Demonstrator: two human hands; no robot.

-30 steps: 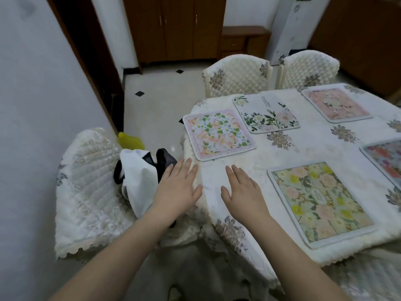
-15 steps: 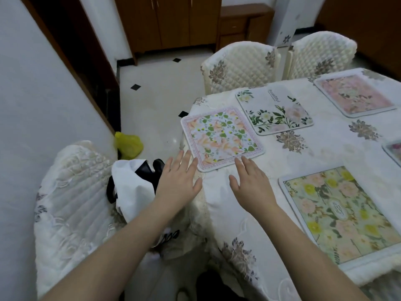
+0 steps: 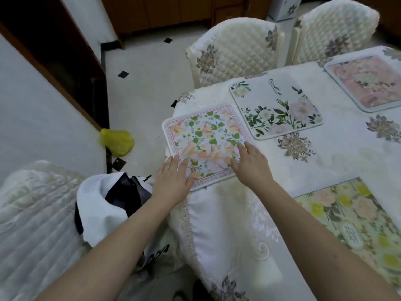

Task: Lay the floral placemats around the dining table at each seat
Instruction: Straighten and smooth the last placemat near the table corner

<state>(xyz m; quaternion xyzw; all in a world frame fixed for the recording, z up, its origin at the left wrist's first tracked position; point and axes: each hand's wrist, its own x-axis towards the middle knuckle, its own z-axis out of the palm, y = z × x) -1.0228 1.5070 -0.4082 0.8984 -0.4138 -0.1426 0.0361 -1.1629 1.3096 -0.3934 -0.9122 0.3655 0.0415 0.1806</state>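
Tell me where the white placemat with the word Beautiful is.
In the head view, the white Beautiful placemat lies on the table's far side, before a quilted chair, right of the pink-bordered leafy placemat.

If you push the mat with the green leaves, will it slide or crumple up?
Probably slide: the green-leaf placemat lies flat with crisp rounded corners, so it looks fairly stiff. Its corner overhangs the tablecloth edge without drooping. It seems thin, so likely light.

1. Left hand [image 3: 173, 183]: bare, no glove, no ring or watch showing.
2. Right hand [image 3: 251, 165]: bare too, nothing worn on fingers or wrist.
3. Both forearms run uncovered behind the hands to the frame's bottom edge, no sleeve in view.
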